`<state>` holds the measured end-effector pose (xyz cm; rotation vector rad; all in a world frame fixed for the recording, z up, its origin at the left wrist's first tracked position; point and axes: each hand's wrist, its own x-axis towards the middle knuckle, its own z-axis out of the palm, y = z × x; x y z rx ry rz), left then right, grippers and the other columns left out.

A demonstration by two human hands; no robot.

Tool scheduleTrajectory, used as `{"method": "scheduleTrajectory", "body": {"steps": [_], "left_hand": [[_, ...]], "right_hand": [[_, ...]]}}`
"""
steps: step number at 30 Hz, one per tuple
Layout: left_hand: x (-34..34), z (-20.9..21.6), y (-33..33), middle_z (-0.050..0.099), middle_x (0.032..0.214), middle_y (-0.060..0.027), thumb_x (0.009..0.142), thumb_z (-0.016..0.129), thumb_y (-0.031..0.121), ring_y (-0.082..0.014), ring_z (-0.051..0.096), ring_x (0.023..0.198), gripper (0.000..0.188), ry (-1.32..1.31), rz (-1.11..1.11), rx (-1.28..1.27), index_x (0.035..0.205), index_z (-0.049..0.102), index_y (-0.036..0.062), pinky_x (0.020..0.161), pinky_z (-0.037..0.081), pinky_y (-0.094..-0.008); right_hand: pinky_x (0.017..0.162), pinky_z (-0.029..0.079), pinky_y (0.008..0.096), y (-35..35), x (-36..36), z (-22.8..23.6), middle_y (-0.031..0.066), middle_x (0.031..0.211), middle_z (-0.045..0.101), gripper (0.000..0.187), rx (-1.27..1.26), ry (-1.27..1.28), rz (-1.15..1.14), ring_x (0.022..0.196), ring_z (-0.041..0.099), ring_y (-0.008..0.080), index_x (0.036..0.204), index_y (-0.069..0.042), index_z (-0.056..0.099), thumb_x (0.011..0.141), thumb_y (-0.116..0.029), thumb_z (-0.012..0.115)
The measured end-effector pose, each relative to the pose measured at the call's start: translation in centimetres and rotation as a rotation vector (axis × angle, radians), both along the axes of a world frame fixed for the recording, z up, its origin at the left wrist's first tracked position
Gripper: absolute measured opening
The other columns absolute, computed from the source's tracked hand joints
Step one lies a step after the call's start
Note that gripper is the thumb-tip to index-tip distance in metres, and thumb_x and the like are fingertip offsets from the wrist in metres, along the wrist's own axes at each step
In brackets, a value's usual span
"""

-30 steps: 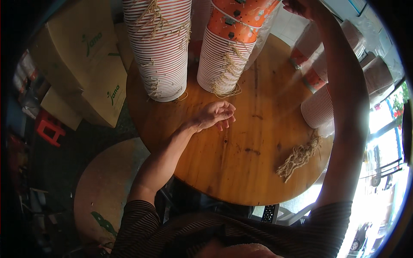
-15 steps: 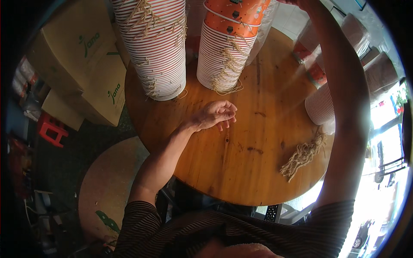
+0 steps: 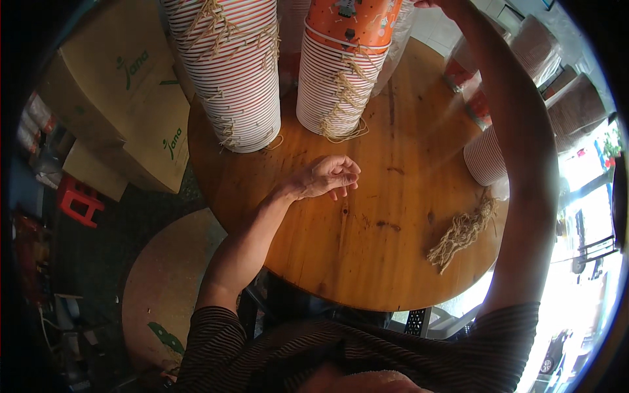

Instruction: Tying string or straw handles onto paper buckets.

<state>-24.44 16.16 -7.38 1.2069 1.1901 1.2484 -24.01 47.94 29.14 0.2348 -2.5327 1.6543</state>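
My left hand point(image 3: 335, 177) hovers palm-down over the near middle of the round wooden table point(image 3: 354, 262). It is empty, with loosely curled fingers held apart. My right arm stretches far forward, and my right hand point(image 3: 438, 4) is cut off by the top edge. It is beside an orange patterned paper bucket point(image 3: 350, 26) at the top of the right stack of nested buckets point(image 3: 337, 85); any contact is out of view. Twine loops hang from this stack. A taller stack of white-rimmed buckets point(image 3: 229, 78), also with twine, stands to its left.
A bundle of loose twine point(image 3: 462, 236) lies near the table's right edge. Behind my right arm stand more buckets point(image 3: 485, 157), some in clear plastic. Cardboard boxes point(image 3: 131, 98) and a red stool point(image 3: 80, 200) are on the left, beside a round brown surface point(image 3: 164, 275).
The uppermost orange bucket has come down over the one beneath, covering most of its orange side. My right hand has shifted slightly left and down. My left hand stays put.
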Motion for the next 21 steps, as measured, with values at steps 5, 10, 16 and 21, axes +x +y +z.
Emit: {"method": "scheduleTrajectory", "body": {"steps": [5,10,16,21], "left_hand": [[-0.5,-0.5,-1.9,0.068,0.105,-0.0124,0.099,0.065,0.040,-0.0171,0.067,0.086,0.050,0.034,0.041,-0.053,0.125,0.054,-0.0014,0.071,0.057,-0.0313],[-0.8,-1.1,-1.5,0.068,0.104,-0.0115,0.100,0.064,0.040,-0.0167,0.067,0.084,0.048,0.058,0.052,-0.066,0.124,0.055,0.0000,0.070,0.058,-0.0308],[-1.3,-2.8,-0.9,0.069,0.099,-0.0090,0.099,0.064,0.042,-0.0148,0.066,0.079,0.043,0.002,0.141,-0.070,0.116,0.059,0.0022,0.064,0.057,-0.0299],[-1.4,-3.6,-0.4,0.070,0.090,-0.0074,0.100,0.064,0.029,-0.0122,0.067,0.071,0.030,0.013,0.266,-0.001,0.109,0.062,0.0007,0.054,0.057,-0.0277]], "right_hand": [[0.049,0.058,0.0336,-6.8,-2.1,-3.7,0.0140,0.081,0.071,0.022,0.381,0.164,-0.756,0.055,0.069,0.0222,0.099,0.000,0.076,0.095,-0.019,0.067],[0.048,0.057,0.0341,-5.6,-1.1,-4.7,0.0128,0.077,0.069,0.023,0.315,0.226,-0.769,0.054,0.068,0.0223,0.099,0.001,0.075,0.093,-0.021,0.069],[0.054,0.056,0.0365,-10.0,1.5,-6.7,0.0106,0.080,0.067,0.045,0.092,0.242,-0.874,0.057,0.064,0.0207,0.099,0.002,0.068,0.094,-0.043,0.070],[0.056,0.055,0.0297,-10.9,8.3,-15.7,0.0055,0.069,0.067,0.025,0.176,0.434,-0.674,0.058,0.066,0.0144,0.086,-0.001,0.070,0.099,-0.020,0.061]]}}
